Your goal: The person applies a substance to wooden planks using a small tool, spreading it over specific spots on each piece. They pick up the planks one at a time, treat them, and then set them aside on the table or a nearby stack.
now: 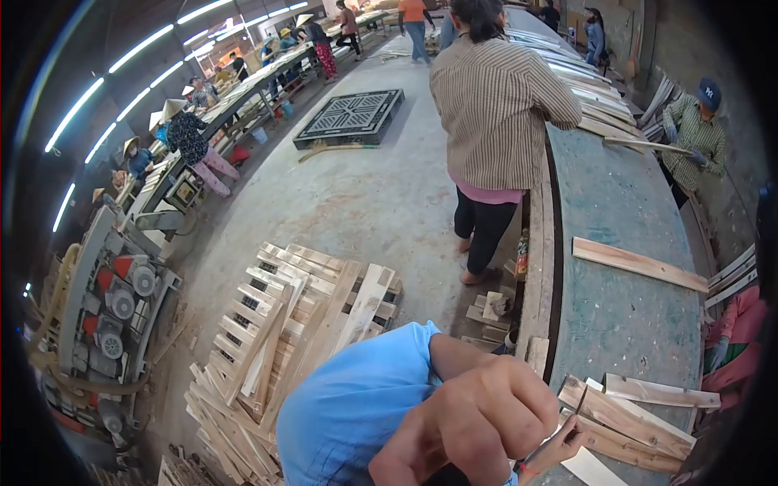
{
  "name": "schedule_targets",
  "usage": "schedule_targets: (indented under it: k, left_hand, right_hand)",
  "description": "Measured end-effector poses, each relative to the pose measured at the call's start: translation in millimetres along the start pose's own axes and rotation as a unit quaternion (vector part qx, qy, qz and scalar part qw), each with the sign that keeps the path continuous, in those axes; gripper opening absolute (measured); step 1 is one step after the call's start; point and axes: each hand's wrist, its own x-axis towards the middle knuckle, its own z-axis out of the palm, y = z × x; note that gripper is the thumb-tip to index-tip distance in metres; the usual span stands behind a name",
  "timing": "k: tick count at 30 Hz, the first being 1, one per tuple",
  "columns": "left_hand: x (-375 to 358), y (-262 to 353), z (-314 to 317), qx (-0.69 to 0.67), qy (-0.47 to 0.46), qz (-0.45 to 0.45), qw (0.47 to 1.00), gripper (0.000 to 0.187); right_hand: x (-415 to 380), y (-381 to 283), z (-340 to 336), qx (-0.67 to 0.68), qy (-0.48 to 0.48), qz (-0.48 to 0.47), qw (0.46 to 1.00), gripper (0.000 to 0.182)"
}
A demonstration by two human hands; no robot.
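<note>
My left hand (pixel 478 417) is raised close to the camera, its fingers curled into a fist below a blue sleeve (pixel 356 397). What that fist holds, if anything, is hidden. Beyond it, my right hand (pixel 559 447), with a red band at the wrist, is at the near end of the green worktable (pixel 624 324). Its fingers are pinched together around a thin dark strip (pixel 581 402) that points upward. Several pale wooden boards (pixel 628 417) lie right beside this hand, overlapping one another.
A stack of slats (pixel 316 316) covers the floor at left, near sanding machines (pixel 117 304). A single board (pixel 640 263) lies across the table. A person in a striped shirt (pixel 494 113) stands along its edge; others work opposite. A black pallet (pixel 350 116) lies farther back.
</note>
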Motion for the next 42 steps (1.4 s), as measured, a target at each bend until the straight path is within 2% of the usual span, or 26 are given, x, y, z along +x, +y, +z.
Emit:
schedule_targets:
  k: [4, 7, 9, 10, 12, 13, 15, 19, 21, 22, 24, 25, 27, 28, 29, 30, 31, 32, 33, 34, 36, 37, 39, 40, 42]
  left_hand:
    - [-4.6, 0.4, 9.7, -0.022, 0.008, 0.004, 1.000, 0.031]
    - [-8.4, 1.0, 13.8, 0.012, 0.055, -0.010, 0.998, 0.031]
    - [-8.6, -2.6, 3.0, -0.027, -0.020, 0.021, 0.999, 0.031]
    - [-5.7, 5.9, 5.6, -0.027, -0.021, 0.021, 0.999, 0.031]
    - [6.4, 28.6, 13.0, -0.024, 0.046, -0.183, 0.982, 0.030]
    - [3.9, 20.5, 12.4, -0.026, 0.046, -0.182, 0.982, 0.030]
    - [0.1, -4.6, 9.6, -0.047, -0.009, 0.025, 0.999, 0.029]
    - [-2.1, -3.3, 14.4, -0.079, -0.014, 0.019, 0.997, 0.030]
    - [-2.1, 0.7, 28.0, -0.028, 0.083, -0.021, 0.996, 0.032]
    - [-5.2, -1.9, 23.4, -0.030, 0.084, -0.022, 0.996, 0.032]
    - [-20.2, -10.1, 8.6, -0.083, -0.031, 0.022, 0.996, 0.037]
    - [-26.5, -10.7, 11.3, -0.088, -0.029, 0.024, 0.995, 0.037]
    - [-42.4, -10.6, 20.6, -0.033, 0.045, -0.114, 0.992, 0.048]
    - [-60.0, -16.2, 18.9, 0.006, -0.007, -0.173, 0.985, 0.045]
    - [-85.4, -24.1, 16.0, 0.045, -0.060, -0.230, 0.970, 0.042]
    - [-114.5, -28.3, 19.3, 0.079, -0.092, -0.326, 0.938, 0.039]
    - [-121.8, -24.7, 28.3, 0.037, -0.075, -0.531, 0.843, 0.037]
    - [-138.7, -23.3, 34.2, 0.038, -0.141, -0.655, 0.741, 0.036]
    - [-162.5, -21.9, 39.1, 0.039, -0.203, -0.760, 0.616, 0.035]
    - [-191.7, -16.3, 45.4, 0.035, -0.207, -0.759, 0.616, 0.035]
    - [-241.1, -4.3, 61.9, -0.042, -0.304, -0.748, 0.589, 0.040]
    - [-246.5, -1.8, 71.5, -0.047, -0.306, -0.748, 0.587, 0.040]
    - [-255.0, 2.4, 89.3, -0.101, -0.348, -0.762, 0.538, 0.044]
    - [-261.8, 6.0, 98.2, -0.109, -0.349, -0.760, 0.536, 0.044]
    - [-274.3, 11.8, 114.0, -0.126, -0.433, -0.698, 0.556, 0.050]
  right_hand:
    - [-3.7, 5.6, -7.3, 0.006, 0.049, 0.008, 0.999, 0.018]
    - [-0.1, 8.2, -11.3, 0.004, 0.060, 0.001, 0.998, 0.018]
    - [2.2, 3.4, -14.0, -0.022, 0.071, 0.005, 0.997, 0.019]
    - [3.1, 3.3, -14.9, -0.022, 0.072, 0.005, 0.997, 0.019]
    - [3.5, 3.8, -15.9, -0.019, 0.074, 0.000, 0.997, 0.019]
    - [2.7, 3.1, -15.4, -0.019, 0.076, 0.001, 0.997, 0.019]
    - [0.7, 1.1, -13.9, 0.005, 0.086, -0.018, 0.996, 0.019]
    - [-5.5, 1.3, -14.8, 0.007, 0.085, 0.005, 0.996, 0.018]
    - [-9.2, 5.5, -14.6, 0.003, 0.090, 0.018, 0.996, 0.017]
    - [-11.6, 8.5, -14.9, 0.002, 0.092, 0.019, 0.996, 0.017]
    - [-14.6, 13.9, -17.1, -0.019, 0.088, 0.023, 0.996, 0.017]
    - [-15.0, 13.9, -18.7, -0.020, 0.094, 0.024, 0.995, 0.017]
    - [-16.7, 10.3, -20.0, -0.020, 0.091, 0.015, 0.996, 0.017]
    - [-17.4, 10.3, -21.9, -0.020, 0.099, 0.016, 0.995, 0.017]
    - [-18.5, 11.1, -24.5, -0.024, 0.107, 0.011, 0.994, 0.017]
    - [-19.6, 12.5, -27.6, -0.028, 0.115, 0.006, 0.993, 0.018]
    - [-20.9, 15.0, -32.1, -0.028, 0.123, 0.007, 0.992, 0.018]
    - [-22.4, 18.8, -37.4, -0.037, 0.128, 0.014, 0.991, 0.018]
    - [-24.6, 23.2, -43.2, -0.047, 0.133, 0.022, 0.990, 0.018]
    - [-27.8, 29.8, -50.2, -0.048, 0.138, 0.025, 0.989, 0.018]
    - [-33.2, 40.3, -64.3, -0.089, 0.165, 0.041, 0.981, 0.017]
    - [-35.4, -13.7, -68.1, -0.161, 0.181, 0.056, 0.969, 0.015]
    - [-43.5, -1.3, -80.9, -0.183, 0.185, 0.071, 0.963, 0.018]
    - [-48.7, 8.1, -88.9, -0.201, 0.187, 0.082, 0.958, 0.021]
    - [-57.4, 36.5, -96.7, -0.180, 0.205, 0.097, 0.957, 0.016]
